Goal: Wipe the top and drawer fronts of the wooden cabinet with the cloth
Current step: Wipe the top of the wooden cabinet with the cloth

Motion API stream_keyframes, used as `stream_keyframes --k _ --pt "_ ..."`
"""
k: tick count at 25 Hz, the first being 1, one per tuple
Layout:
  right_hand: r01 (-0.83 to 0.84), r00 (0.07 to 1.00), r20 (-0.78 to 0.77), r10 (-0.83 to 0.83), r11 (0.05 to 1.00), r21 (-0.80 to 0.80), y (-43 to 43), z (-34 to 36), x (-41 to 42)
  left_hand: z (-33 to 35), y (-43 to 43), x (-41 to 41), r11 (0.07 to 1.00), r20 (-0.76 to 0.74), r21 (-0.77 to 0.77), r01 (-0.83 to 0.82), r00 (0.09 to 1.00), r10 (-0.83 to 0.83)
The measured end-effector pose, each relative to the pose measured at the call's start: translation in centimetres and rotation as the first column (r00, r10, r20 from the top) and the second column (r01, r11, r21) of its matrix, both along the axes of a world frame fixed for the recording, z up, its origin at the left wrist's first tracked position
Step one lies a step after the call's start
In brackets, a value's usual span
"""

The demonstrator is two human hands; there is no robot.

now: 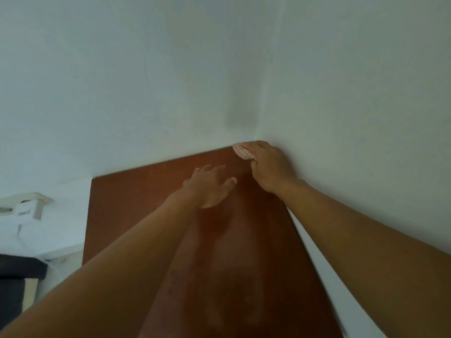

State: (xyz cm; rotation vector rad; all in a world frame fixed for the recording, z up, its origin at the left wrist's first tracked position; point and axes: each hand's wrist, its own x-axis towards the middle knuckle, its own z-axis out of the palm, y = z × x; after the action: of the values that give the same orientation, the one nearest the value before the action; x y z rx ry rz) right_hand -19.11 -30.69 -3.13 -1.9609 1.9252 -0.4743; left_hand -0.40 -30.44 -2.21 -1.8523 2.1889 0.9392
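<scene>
Right hand (268,164): clenched around cloth (241,150), at cabinet top's (136,206) far right corner.
Left hand (210,184): released, fingers spread, mid-top.

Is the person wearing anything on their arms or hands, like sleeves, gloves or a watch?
No. Both forearms are bare right down the picture, with no sleeve showing. The left hand and the right hand have no gloves, and no watch, bracelet or ring shows, though the picture is a bit blurry for tiny things.
</scene>
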Motion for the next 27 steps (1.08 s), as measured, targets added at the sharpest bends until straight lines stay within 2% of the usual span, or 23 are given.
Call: stream_keyframes --k 4,8,15,23,27 --pt "-0.099 0.992 -0.069 0.106 0.991 0.091 -7.3 -4.6 -0.1 -3.1 -4.9 -0.1 0.999 0.110 -0.012 0.042 0.993 -0.040" --pt "-0.124 0.958 -0.248 0.143 0.988 0.089 -6.7 -9.5 0.6 -5.7 -5.3 -0.6 0.995 0.181 -0.008 0.104 0.978 -0.101" --pt "-0.141 0.952 -0.260 0.161 0.986 0.092 -5.5 -10.5 0.3 -5.9 -5.4 -0.7 0.997 0.195 0.025 0.075 0.978 -0.078" --pt "-0.051 0.959 -0.275 0.070 0.996 0.074 1.4 -10.5 0.7 -5.2 -4.7 -1.2 0.998 0.238 0.016 0.056 0.969 -0.058" --pt "0.005 0.970 -0.244 0.005 0.999 0.043 8.4 -10.3 0.5 -5.2 -1.0 -2.0 0.997 0.175 -0.058 0.043 0.984 -0.032"
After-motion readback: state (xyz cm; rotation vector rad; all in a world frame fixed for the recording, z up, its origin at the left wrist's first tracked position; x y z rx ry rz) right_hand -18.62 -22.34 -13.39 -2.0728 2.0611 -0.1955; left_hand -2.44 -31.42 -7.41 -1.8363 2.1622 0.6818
